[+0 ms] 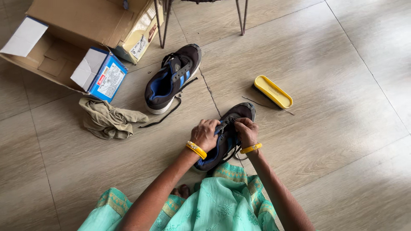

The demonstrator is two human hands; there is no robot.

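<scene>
Both hands are working on a dark sneaker [233, 124] with blue lining, lying on the floor tiles just in front of the person's lap. Left hand [204, 134] is gripping the shoe's left side at the lace area, fingers curled tight. Right hand [247, 131] is pinching the lace region on the other side, fingers closed. Second sneaker [171, 79] is lying farther off, laces trailing loose. Open cardboard box [81, 25] is sitting top left, with a blue-and-white shoe box [100, 75] resting at its opening; other contents hidden. Olive cloth [109, 119] is crumpled beside it. Yellow brush [272, 91] is lying to the right.
</scene>
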